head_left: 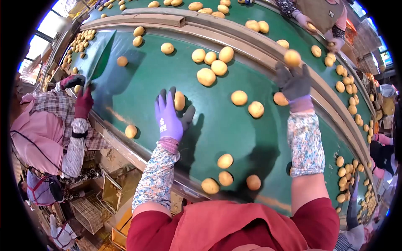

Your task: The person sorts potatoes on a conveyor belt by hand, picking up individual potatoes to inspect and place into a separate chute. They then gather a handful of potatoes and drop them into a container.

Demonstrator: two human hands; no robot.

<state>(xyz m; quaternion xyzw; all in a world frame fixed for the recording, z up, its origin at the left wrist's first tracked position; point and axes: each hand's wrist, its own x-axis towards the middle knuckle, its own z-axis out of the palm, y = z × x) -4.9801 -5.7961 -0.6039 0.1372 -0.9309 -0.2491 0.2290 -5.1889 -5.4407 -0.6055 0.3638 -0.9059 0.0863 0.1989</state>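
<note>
My left hand (171, 115), in a purple glove with dark fingertips, reaches over the green conveyor belt (155, 75) with its fingers stretched out. A potato (179, 101) lies right beside its fingers, on the thumb side. My right hand (294, 83), gloved in dark grey and purple, is open with its fingers spread near the wooden divider. Just past its fingertips a slightly blurred potato (292, 57) overlaps the divider in this view. Another potato (280, 99) rests on the belt beside the right wrist. Between my hands sit two more potatoes, one of them (239, 98) nearer the divider.
A raised wooden divider (247, 44) separates my belt from a second green belt carrying potatoes. At the left, a person in maroon gloves (84, 102) works at the belt edge. Across the divider another person's gloved hand (304, 20) holds a potato. Crates (88, 211) stand below at left.
</note>
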